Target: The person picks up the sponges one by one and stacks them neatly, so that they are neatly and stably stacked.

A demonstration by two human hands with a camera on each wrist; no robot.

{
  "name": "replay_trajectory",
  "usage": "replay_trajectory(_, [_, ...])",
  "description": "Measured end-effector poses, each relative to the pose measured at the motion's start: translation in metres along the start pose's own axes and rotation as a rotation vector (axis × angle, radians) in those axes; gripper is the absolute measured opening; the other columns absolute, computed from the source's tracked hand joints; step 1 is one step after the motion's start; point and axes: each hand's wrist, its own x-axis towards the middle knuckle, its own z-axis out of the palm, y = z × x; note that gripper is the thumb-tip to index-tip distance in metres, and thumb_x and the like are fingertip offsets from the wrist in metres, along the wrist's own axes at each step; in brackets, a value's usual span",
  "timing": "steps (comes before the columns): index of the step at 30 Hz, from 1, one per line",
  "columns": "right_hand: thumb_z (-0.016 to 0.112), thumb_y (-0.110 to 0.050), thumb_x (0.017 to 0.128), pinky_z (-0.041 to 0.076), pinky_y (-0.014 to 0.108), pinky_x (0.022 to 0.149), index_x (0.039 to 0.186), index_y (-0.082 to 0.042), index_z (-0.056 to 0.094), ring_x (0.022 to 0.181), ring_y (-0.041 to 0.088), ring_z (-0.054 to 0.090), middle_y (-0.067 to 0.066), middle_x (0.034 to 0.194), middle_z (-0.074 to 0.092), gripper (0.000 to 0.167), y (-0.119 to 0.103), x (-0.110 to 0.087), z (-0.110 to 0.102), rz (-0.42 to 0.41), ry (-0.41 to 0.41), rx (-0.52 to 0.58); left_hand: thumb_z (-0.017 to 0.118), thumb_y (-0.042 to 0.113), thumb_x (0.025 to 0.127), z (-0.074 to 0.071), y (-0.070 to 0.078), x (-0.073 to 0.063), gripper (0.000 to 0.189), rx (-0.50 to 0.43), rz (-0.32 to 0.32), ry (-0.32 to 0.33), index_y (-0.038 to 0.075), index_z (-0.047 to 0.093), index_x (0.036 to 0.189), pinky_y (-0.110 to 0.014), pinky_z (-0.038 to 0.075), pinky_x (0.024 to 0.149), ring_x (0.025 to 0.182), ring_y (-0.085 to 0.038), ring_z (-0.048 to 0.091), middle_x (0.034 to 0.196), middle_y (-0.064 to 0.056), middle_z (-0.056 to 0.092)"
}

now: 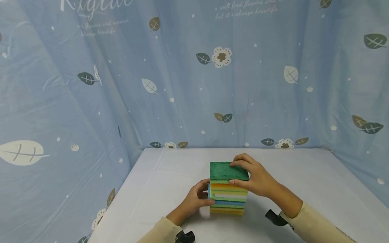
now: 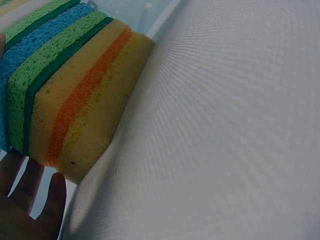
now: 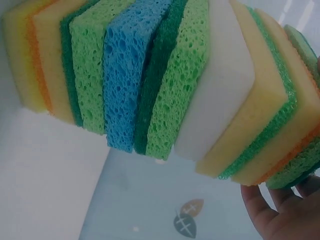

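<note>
A tall stack of sponges [image 1: 228, 203] stands on the white table, in layers of yellow, orange, green, blue and white. On top lies a green sponge [image 1: 224, 171] with a dark green scouring face. My right hand [image 1: 259, 177] grips this top sponge from the right, thumb at its front edge and fingers over its far part. My left hand [image 1: 194, 198] holds the stack lower down on its left side, its thumb on the front near a blue layer. In the right wrist view, a white sponge [image 3: 220, 80] shows mid-stack, and the layers sit slightly out of line.
The white table [image 1: 170, 165] stretches around the stack on all sides. Behind and to the left hangs a blue curtain [image 1: 182, 67] printed with leaves and flowers, meeting the table's far edge. A black wrist device [image 1: 276, 217] sits at the right sleeve.
</note>
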Motion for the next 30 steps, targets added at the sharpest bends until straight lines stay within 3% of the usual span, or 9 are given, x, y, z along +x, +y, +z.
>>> replay_trajectory(11, [0.082, -0.033, 0.079, 0.049, 0.038, 0.084, 0.118, -0.019, 0.064, 0.109, 0.013, 0.050, -0.001, 0.124, 0.052, 0.045, -0.0029, -0.0011, 0.0020, -0.009, 0.012, 0.006, 0.072, 0.011, 0.087, 0.0013, 0.0027, 0.0011, 0.065, 0.007, -0.006, 0.004, 0.006, 0.040, 0.144, -0.050, 0.044, 0.095, 0.114, -0.029, 0.055, 0.128, -0.011, 0.056])
replay_trajectory(30, [0.082, -0.034, 0.080, 0.049, 0.039, 0.083, 0.118, -0.019, 0.064, 0.109, 0.013, 0.050, -0.003, 0.124, 0.051, 0.044, -0.0033, -0.0028, 0.0031, 0.005, 0.011, 0.006, 0.073, 0.013, 0.087, 0.0006, 0.0040, 0.0001, 0.067, 0.016, -0.025, 0.005, 0.005, 0.040, 0.145, -0.050, 0.045, 0.095, 0.113, -0.033, 0.055, 0.127, -0.011, 0.057])
